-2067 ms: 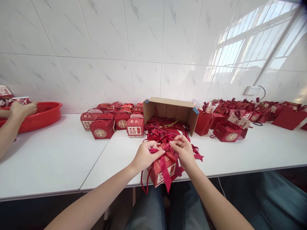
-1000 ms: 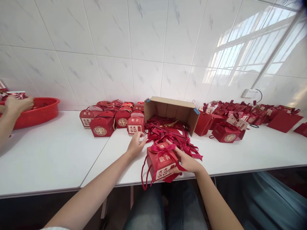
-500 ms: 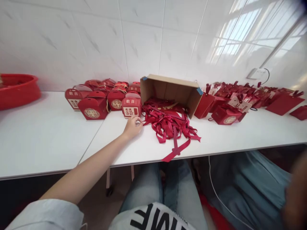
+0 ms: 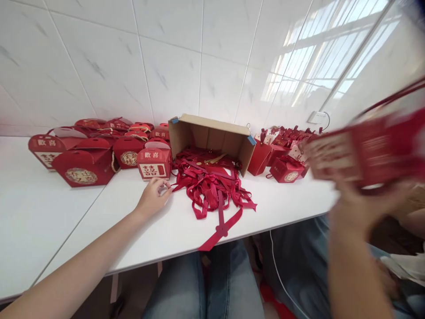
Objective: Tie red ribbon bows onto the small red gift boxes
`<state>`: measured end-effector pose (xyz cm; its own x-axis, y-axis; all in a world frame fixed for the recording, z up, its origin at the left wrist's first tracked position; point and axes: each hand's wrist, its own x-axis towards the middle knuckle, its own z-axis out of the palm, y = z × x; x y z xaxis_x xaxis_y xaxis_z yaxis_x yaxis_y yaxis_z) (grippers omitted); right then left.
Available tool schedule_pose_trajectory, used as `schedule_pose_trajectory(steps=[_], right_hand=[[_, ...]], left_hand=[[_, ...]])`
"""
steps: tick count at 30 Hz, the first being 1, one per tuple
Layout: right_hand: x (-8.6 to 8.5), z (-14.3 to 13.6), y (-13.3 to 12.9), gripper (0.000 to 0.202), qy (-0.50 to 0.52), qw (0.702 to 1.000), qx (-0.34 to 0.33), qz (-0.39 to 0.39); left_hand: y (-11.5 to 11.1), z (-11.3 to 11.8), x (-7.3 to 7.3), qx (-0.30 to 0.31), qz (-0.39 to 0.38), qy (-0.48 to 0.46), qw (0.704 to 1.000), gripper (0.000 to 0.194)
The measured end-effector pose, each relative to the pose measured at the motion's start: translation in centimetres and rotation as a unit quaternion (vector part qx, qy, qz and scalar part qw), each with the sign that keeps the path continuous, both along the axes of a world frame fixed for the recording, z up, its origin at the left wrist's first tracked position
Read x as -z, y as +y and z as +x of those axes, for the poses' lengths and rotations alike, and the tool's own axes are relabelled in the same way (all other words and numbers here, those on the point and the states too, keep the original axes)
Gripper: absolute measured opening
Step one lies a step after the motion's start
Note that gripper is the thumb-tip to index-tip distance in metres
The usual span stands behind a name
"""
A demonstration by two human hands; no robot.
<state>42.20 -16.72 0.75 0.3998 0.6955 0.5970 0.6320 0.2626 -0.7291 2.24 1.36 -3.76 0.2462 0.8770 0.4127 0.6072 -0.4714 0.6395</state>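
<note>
Our right hand holds the red, cream-panelled cardboard box raised at the near right; both are motion-blurred. Our left hand rests on the white flat table, fingers narrowly curled, just in front of the small round-topped red paper box. Whether its fingertips grip the loose dark-red satin ribbons beside them, we cannot tell. The ribbons spill nearward from the open brown cardboard carton.

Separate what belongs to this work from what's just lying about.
Likely work:
red card box in right hand
crimson fabric ribbons by left hand
open brown cardboard carton
standing red card boxes

Likely incidental:
white rectangular wall socket
thin white cable
</note>
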Motion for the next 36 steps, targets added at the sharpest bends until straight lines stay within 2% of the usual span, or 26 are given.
schedule_pose_trajectory(steps=[2,3,4,5,6,8,10,11,15,21,22,23,25,27,29,32,36], right_hand=[[2.2,-0.9,-0.4,0.088,0.053,0.99,0.126,0.041],[3.6,-1.6,-0.4,0.103,0.071,0.98,0.183,0.036],[5.1,-2.4,-0.2,0.114,0.069,0.972,0.225,0.012],[6.5,-3.3,0.0,0.115,0.043,0.969,0.242,-0.026],[7.7,-4.0,0.2,0.105,-0.004,0.97,0.233,-0.072],[9.5,-4.9,0.2,0.068,-0.102,0.967,0.198,-0.124],[10.4,-5.2,-0.1,0.039,-0.159,0.962,0.176,-0.136],[10.8,-5.2,-0.4,0.034,-0.17,0.961,0.178,-0.128],[12.5,-5.5,-1.6,0.035,-0.173,0.959,0.219,-0.042],[14.8,-7.1,-2.6,0.042,-0.165,0.954,0.246,0.047],[15.0,-7.2,-2.6,0.042,-0.164,0.954,0.246,0.054],[15.0,-7.2,-2.6,0.042,-0.163,0.953,0.248,0.061],[15.0,-7.3,-2.5,0.042,-0.161,0.951,0.253,0.074],[14.9,-7.3,-2.4,0.043,-0.158,0.95,0.258,0.082],[14.8,-7.4,-2.4,0.043,-0.153,0.949,0.261,0.087],[14.8,-7.4,-2.6,0.045,-0.144,0.954,0.252,0.077],[14.9,-7.3,-2.7,0.045,-0.133,0.962,0.233,0.055]], left_hand=[[0.1,-0.2,0.1,-0.005,0.001,0.004,1.0,0.016],[0.1,-0.3,0.1,-0.004,0.003,0.013,1.0,0.018],[0.1,-0.3,0.1,0.005,0.008,0.031,0.999,0.019],[0.0,-0.4,0.2,0.021,0.015,0.059,0.998,0.02],[0.0,-0.4,0.2,0.042,0.022,0.092,0.995,0.02],[-0.3,-0.4,0.2,0.082,0.037,0.157,0.984,0.02],[-0.5,-0.4,0.2,0.097,0.044,0.192,0.976,0.02],[-0.7,-0.3,0.2,0.098,0.044,0.199,0.974,0.021],[-1.1,-0.3,0.0,0.124,0.052,0.211,0.968,0.025],[-2.5,-0.2,-0.9,0.219,0.058,0.221,0.949,0.029],[-2.4,-0.1,-1.1,0.203,0.062,0.205,0.955,0.029],[-2.1,-0.1,-1.2,0.158,0.073,0.178,0.969,0.028],[-1.0,-0.1,-1.5,-0.002,0.118,0.103,0.988,0.026],[0.8,-0.1,-1.7,-0.165,0.172,0.044,0.97,0.034],[2.7,0.0,-1.7,-0.251,0.194,0.026,0.948,0.059],[4.8,0.3,-1.2,-0.272,0.158,0.021,0.949,0.085],[5.3,0.3,-0.7,-0.237,0.116,0.0,0.965,0.087]])
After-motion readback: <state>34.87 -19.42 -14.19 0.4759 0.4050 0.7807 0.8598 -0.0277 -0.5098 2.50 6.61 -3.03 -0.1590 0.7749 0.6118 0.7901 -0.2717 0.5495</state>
